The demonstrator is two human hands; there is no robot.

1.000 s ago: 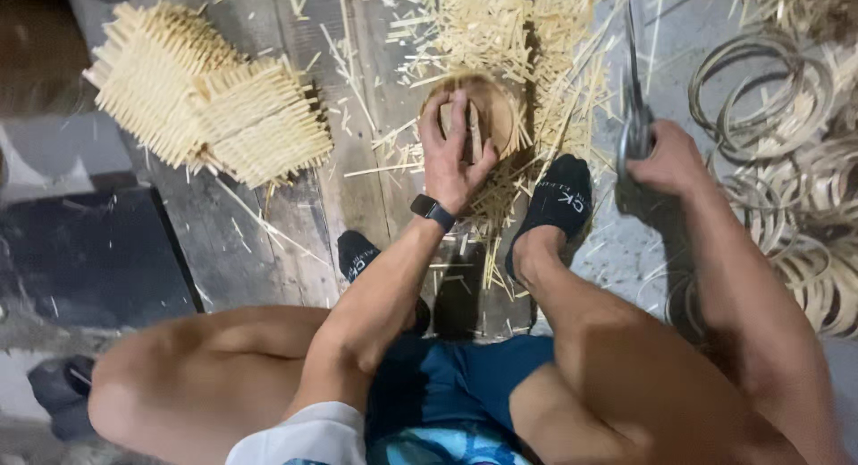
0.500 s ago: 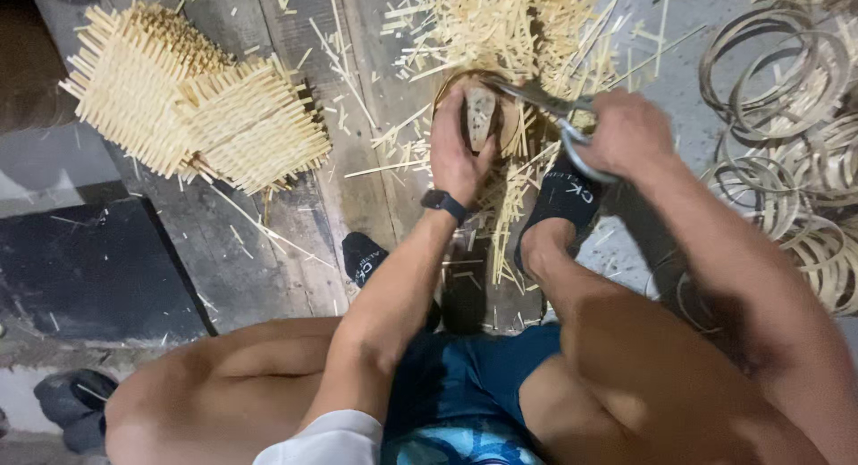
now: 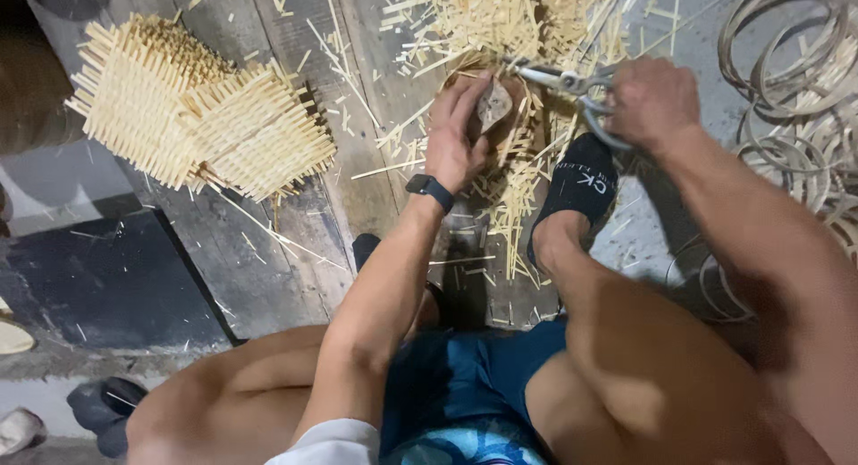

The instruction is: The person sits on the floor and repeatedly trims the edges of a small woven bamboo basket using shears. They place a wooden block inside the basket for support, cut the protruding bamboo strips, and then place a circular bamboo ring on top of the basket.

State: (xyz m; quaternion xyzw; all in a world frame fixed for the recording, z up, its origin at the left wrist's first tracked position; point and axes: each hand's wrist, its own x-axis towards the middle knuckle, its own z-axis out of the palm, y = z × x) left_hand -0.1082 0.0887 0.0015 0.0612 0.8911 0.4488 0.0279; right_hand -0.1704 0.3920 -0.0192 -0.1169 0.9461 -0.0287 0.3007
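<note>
- The small round woven piece (image 3: 509,117) is brown and pale straw-coloured, with loose ends sticking out around its rim; it rests on the dark wooden floor (image 3: 295,251) amid a litter of cut bamboo slivers (image 3: 500,18).
- The left hand (image 3: 458,130) lies over the woven piece with fingers curled round its left edge, pressing and gripping it; a black wristwatch (image 3: 431,190) sits on that wrist.
- The right hand (image 3: 652,99) is closed round the handles of metal shears (image 3: 563,85); how far the blades stand apart cannot be told.
- The shears' blades point toward 9 o'clock from the right hand and reach the upper rim of the woven piece, just beside the left fingers.
- The woven piece lies under the left hand and at about 9 o'clock of the right hand, near it.
- A foot in a black sock (image 3: 576,192) stands at 5 o'clock of the piece, just beside it.
- A stack of woven bamboo mats (image 3: 197,112) lies well apart at 9 o'clock; coiled bamboo hoops (image 3: 795,81) lie at 3 o'clock.
</note>
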